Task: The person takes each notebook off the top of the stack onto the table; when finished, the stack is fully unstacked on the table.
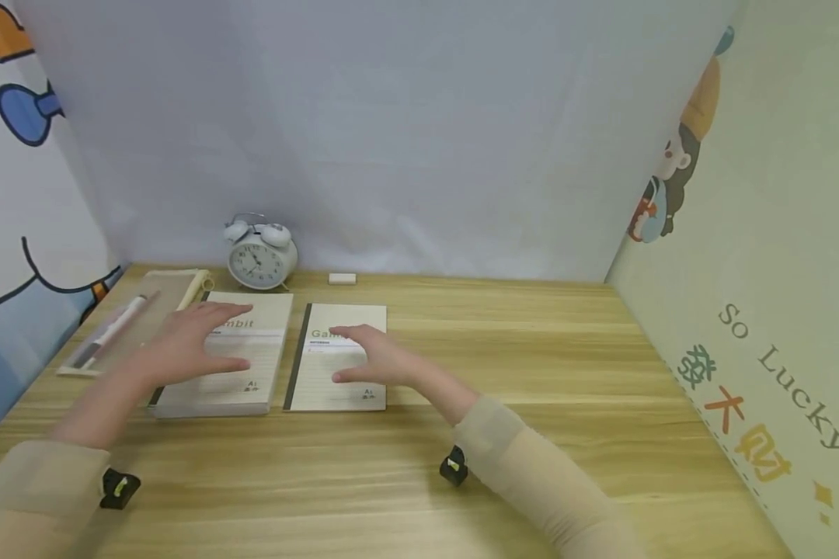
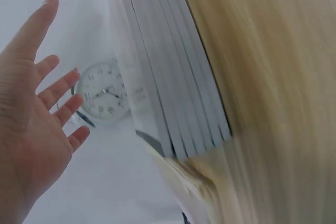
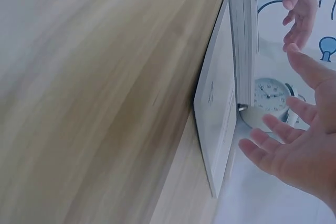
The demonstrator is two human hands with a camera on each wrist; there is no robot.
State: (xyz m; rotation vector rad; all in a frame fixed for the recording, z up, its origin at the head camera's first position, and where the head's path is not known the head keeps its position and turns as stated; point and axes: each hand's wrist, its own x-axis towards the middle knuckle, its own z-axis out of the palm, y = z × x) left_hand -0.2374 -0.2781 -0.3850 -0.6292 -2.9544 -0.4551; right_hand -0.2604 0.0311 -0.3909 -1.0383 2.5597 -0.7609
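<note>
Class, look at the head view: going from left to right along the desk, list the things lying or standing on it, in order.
Pen case → stack of notebooks under the left hand → single notebook under the right hand. The alarm clock and eraser stand farther back, overlapping that order.

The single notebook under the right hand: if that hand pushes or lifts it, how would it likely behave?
The single notebook lies flat on smooth wood table, so it would probably slide easily. It looks thin beside the stack of notebooks, so likely light, and may flex if lifted by one edge. The right hand hovers open over it.
</note>
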